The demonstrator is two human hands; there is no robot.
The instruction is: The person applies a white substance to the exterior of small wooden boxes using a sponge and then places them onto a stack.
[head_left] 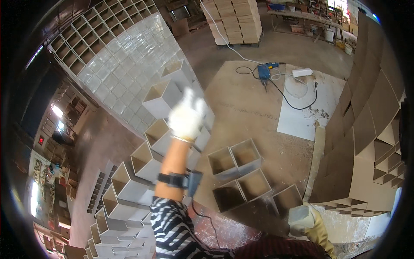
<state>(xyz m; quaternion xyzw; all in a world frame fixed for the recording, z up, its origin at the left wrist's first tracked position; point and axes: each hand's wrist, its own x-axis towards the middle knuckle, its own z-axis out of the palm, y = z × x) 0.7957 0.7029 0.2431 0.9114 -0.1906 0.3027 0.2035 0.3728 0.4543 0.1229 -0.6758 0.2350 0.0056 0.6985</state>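
My left hand (187, 115), in a white glove, reaches forward over a stack of open-topped pale grey boxes (160, 97). Motion smears its fingers, and whether it touches the box beside it cannot be told. Low on the right, my right hand (317, 228) wears a yellowish glove and is closed around a small pale grey block-like piece (300, 216). Just left of that hand is an open box (288, 199) with a brown inside. Several more boxes (235, 157) of the same sort stand in pairs on the brown work surface (241, 103).
A blue power drill (264, 74), its cable and a white power strip (302, 72) lie on the far part of the surface. Tall brown cardboard stacks (345, 159) rise at right. Plastic-wrapped boxes (125, 64) stand at left. A loaded pallet (236, 21) is behind.
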